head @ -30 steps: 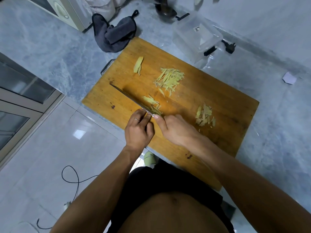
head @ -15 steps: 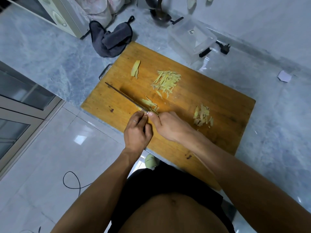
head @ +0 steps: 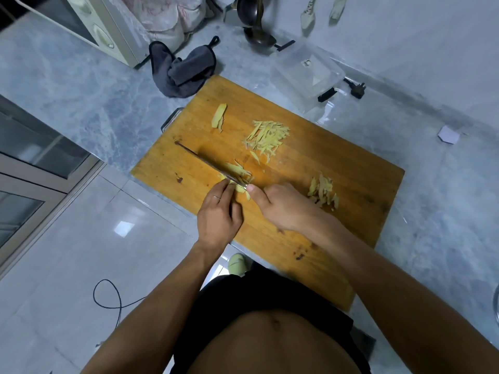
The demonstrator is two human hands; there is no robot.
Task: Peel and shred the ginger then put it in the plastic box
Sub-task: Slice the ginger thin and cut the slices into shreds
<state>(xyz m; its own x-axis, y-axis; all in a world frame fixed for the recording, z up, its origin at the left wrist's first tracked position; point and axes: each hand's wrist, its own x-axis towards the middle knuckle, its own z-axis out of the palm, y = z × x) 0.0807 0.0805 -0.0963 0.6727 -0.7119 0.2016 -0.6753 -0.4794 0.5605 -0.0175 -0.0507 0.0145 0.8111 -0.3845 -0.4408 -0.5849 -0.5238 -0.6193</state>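
Observation:
A wooden cutting board (head: 297,163) lies on the grey marble counter. My right hand (head: 283,206) is shut on a knife (head: 205,160); its handle is hidden and the blade points to the far left, edge down on the board. My left hand (head: 218,211) pinches a small piece of ginger (head: 239,188) against the blade near its heel. Fresh shreds (head: 239,171) lie just beyond the blade. A bigger pile of shredded ginger (head: 267,137) sits further back. One uncut slice (head: 219,118) lies at the far left, and peelings (head: 322,193) at the right. The clear plastic box (head: 307,74) stands behind the board.
A dark cloth (head: 183,74) lies at the board's far left corner, a microwave (head: 89,25) behind it. A ladle (head: 256,36) and a plug (head: 356,89) flank the box. A paper scrap (head: 448,134) lies far right. The counter edge runs along the board's left side.
Both hands stay together at the blade's heel, shifted only slightly along the ginger. The view has tilted up a little, so more of the back wall shows.

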